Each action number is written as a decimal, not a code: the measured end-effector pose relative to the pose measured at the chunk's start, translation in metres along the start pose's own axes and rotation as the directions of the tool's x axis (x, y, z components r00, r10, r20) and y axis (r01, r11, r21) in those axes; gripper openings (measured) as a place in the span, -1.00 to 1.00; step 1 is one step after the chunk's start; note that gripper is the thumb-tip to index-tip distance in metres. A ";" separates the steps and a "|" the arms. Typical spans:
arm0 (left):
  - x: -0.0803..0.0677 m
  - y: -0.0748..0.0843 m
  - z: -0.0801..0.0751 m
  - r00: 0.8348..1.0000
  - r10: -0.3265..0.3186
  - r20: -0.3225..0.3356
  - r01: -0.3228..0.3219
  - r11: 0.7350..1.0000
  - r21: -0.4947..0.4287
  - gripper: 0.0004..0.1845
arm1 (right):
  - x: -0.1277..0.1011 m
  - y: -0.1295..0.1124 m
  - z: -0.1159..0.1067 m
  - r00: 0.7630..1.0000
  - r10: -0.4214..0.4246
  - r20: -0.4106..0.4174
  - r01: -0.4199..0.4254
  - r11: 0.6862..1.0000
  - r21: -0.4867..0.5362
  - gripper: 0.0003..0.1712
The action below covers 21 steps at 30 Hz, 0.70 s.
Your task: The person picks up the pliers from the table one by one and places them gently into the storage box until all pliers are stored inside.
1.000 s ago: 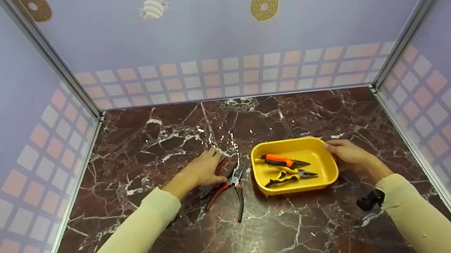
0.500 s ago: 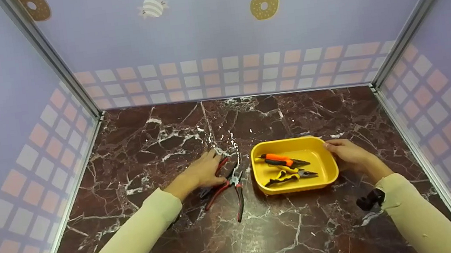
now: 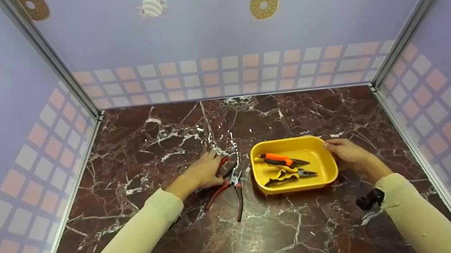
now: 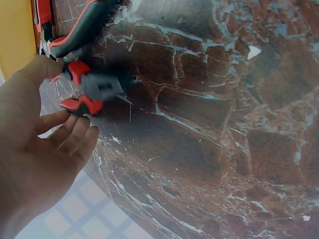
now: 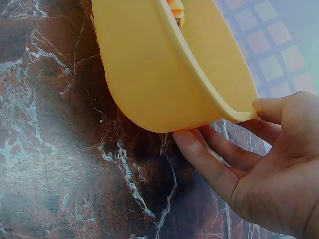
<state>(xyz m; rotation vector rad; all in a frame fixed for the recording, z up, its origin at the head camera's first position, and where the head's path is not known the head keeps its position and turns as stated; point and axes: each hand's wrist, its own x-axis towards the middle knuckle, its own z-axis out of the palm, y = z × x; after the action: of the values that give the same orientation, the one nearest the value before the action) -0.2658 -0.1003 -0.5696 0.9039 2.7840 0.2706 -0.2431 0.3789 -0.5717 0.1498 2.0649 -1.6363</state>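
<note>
Yellow tray sits on the marble table, right of centre, with orange pliers and yellow pliers lying inside. The right hand steadies its right rim, thumb over the lip and fingers under the wall, pinching it. Just left of the tray lies a pair of red-handled pliers, handles spread. The left hand rests beside them, thumb and fingers closing on a smaller red-and-grey tool, blurred in the wrist view
</note>
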 end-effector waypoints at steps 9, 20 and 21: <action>0.002 -0.003 0.005 0.999 -0.046 0.028 0.045 0.999 0.027 -0.28 | -0.001 0.000 0.000 1.000 0.002 -0.018 -0.002 1.000 -0.013 -0.42; 0.002 -0.007 0.007 0.992 -0.124 0.027 0.124 0.992 -0.011 -0.12 | 0.000 0.001 -0.001 1.000 0.008 -0.025 -0.009 1.000 -0.019 -0.41; 0.002 -0.007 0.007 0.993 -0.117 0.028 0.118 0.993 -0.012 -0.13 | 0.000 0.001 -0.001 1.000 0.008 -0.027 -0.009 1.000 -0.019 -0.41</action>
<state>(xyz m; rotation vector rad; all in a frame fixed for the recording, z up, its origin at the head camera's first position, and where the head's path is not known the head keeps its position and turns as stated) -0.2696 -0.1041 -0.5786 0.7315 2.7939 0.2565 -0.2432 0.3800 -0.5726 0.1742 2.0964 -1.6172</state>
